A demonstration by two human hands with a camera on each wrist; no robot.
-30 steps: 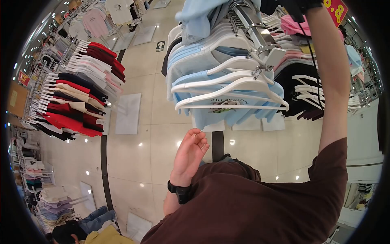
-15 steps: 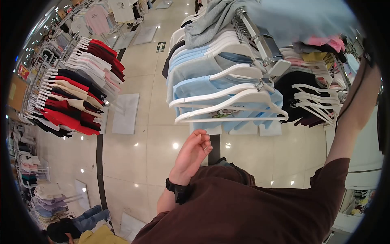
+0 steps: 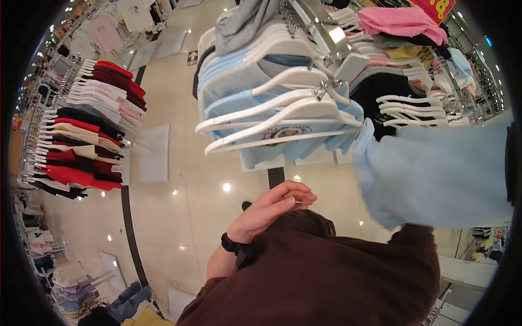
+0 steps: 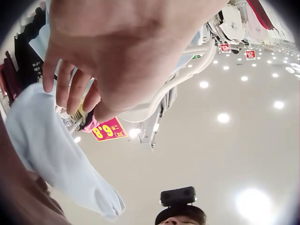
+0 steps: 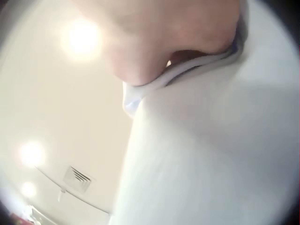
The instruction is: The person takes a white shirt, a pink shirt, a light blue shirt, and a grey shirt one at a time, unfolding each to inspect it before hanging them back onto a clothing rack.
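A light blue garment (image 3: 435,174) hangs spread out at the right of the head view, covering most of my right forearm. In the right wrist view my right hand (image 5: 173,37) pinches its edge between thumb and fingers; the cloth hides that hand in the head view. My left hand (image 3: 272,209) is held before my body with loosely bent fingers and nothing in it. Ahead of it, light blue T-shirts (image 3: 253,157) hang from white hangers (image 3: 272,117) at the near end of a metal rail (image 3: 321,38).
A grey garment (image 3: 244,27) is draped over the hangers. Behind to the right are black shirts (image 3: 380,89), a pink garment (image 3: 402,23) and a red price sign (image 3: 435,8). Another rack of red and dark shirts (image 3: 81,155) stands left across the tiled floor (image 3: 212,212).
My right hand has brought the light blue garment from above the rail down to the right, near my body. My left hand has turned and shifted slightly right, its fingers now pointing right.
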